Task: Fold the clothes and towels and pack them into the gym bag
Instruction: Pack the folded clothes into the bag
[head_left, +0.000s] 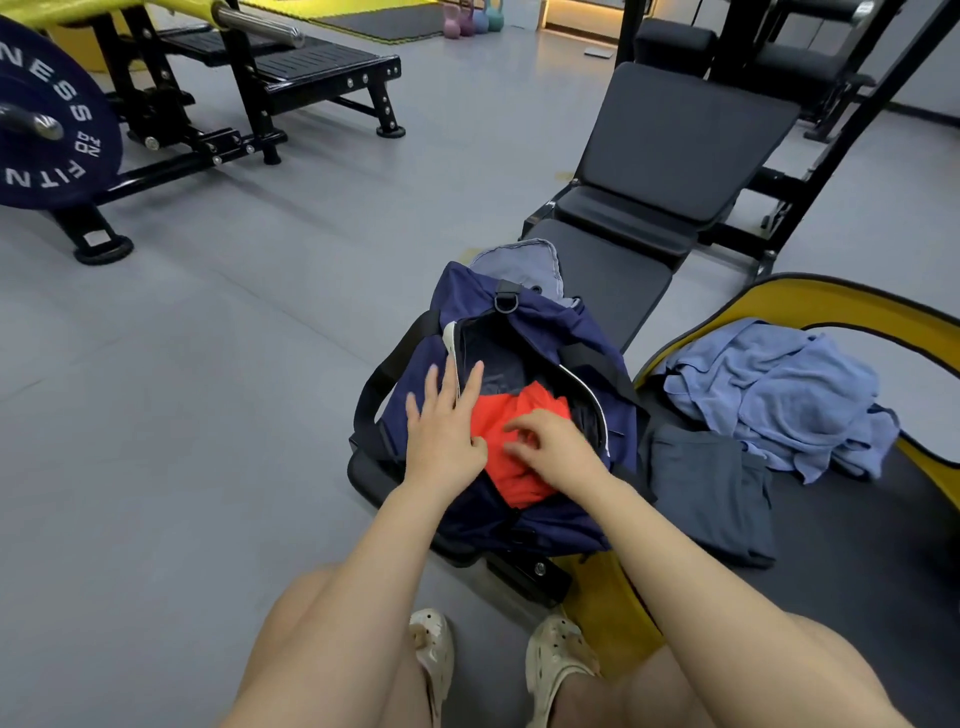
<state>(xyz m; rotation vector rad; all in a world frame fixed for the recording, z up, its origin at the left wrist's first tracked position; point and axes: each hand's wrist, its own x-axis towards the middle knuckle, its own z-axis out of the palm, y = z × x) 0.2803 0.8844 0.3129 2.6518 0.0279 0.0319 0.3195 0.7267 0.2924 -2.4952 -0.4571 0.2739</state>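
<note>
A gym with a grey floor (260, 364). Nearest, the person's knees and two pale clogs (556, 660) point at the near end of a black bench (613, 280), which carries a navy bag (415, 374) with its zip open.

The left hand (447, 426) lies flat, fingers straight and spread, across the bag's left zip edge, its thumb side touching a red garment (511, 447). The right hand (556, 447) rests on top of that garment, fingers curled and pressing or pinching the cloth; whether it truly grips a fold I cannot tell. The garment sits in the bag's mouth, its near end spilling over the near lip, directly under and between both hands.

Right of the bag, on a dark mat (857, 545) with a yellow border, lies a folded dark grey garment (711, 499), and beyond it a crumpled blue towel (779, 384). Past the bag, a grey-blue cloth (524, 265) lies on the bench. Far left stand a weight plate (52, 119) and a black rack (234, 104); kettlebells (472, 21) sit at the back.
</note>
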